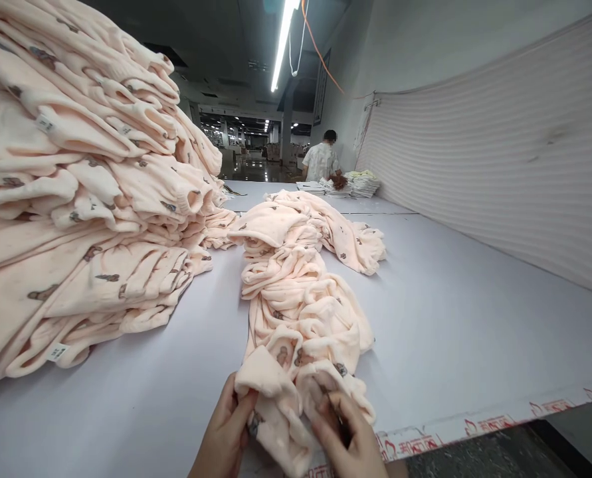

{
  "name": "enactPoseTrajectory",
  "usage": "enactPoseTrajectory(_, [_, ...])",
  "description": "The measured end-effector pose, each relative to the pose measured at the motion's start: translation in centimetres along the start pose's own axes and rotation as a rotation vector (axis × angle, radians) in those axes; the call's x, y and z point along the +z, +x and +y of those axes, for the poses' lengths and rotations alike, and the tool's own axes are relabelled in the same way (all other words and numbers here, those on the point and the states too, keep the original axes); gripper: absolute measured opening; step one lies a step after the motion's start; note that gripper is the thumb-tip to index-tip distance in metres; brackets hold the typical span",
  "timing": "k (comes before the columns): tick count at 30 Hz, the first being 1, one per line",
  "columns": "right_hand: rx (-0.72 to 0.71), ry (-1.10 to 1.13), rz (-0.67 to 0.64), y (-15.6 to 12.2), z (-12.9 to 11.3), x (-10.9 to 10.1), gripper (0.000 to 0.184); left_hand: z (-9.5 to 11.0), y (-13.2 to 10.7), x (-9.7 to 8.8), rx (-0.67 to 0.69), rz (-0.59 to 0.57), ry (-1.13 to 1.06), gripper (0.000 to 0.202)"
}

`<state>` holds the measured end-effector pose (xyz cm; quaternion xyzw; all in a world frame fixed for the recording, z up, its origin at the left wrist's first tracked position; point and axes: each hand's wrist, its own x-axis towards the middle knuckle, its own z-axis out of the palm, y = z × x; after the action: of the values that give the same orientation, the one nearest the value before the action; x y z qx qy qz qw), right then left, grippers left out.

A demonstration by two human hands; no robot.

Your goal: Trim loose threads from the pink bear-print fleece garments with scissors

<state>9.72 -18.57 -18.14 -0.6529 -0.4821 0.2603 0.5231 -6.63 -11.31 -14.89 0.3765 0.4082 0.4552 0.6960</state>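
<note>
Handling the near end of the pale pink fleece garment (268,375) well calls, in my judgement, for a light, steady pinch by the left hand (230,421), so that the edge is presented without stretching the soft pile. The right hand (348,431) would do best to work close beside that pinch, with the layers parted so that only the wanted one is caught. The cloth looks thick and yielding, so loose folds could easily hide an edge; smoothing them away from the fingertips should help. Bringing the work a little further onto the bench (455,318) would guard against the hanging end sliding off, since it lies right at the near edge.

The left hand has its thumb pressed against its fingers, with a fold of the fleece pinched between them. The right hand is half curled, its thumb and fingers at a hollow fold of the same cloth; something dark shows among the fingers, but I cannot tell what it is, nor whether the hand grips the fleece or only touches it.

The garment lies bunched in front of the person, with more printed fleece (345,232) reaching away behind it. A tall pile of similar garments (126,172) stands to the left, well apart from the right hand.
</note>
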Motion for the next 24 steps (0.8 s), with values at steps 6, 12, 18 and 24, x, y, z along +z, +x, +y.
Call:
enactPoseTrajectory(6, [0.133, 0.099, 0.004, -1.6, 2.6, 1.4, 0.026, -0.7, 0.0, -2.6, -0.013, 0.046, 0.045, 0.045])
enactPoseTrajectory(12, [0.206, 0.313, 0.013, 0.0, -0.1, 1.1, 0.035, -0.8, -0.6, -5.5, 0.603, 0.24, 0.876, 0.049])
enactPoseTrajectory(18, [-0.047, 0.17, -0.036, 0.9, -2.7, 0.5, 0.01, 0.9, 0.3, -1.8, 0.962, -0.307, 1.062, 0.059])
enactPoseTrajectory(24, [-0.27, 0.06, -0.056, 1.4, -2.5, 0.6, 0.011, 0.9, 1.7, -0.3, 0.386, -0.548, 0.9, 0.013])
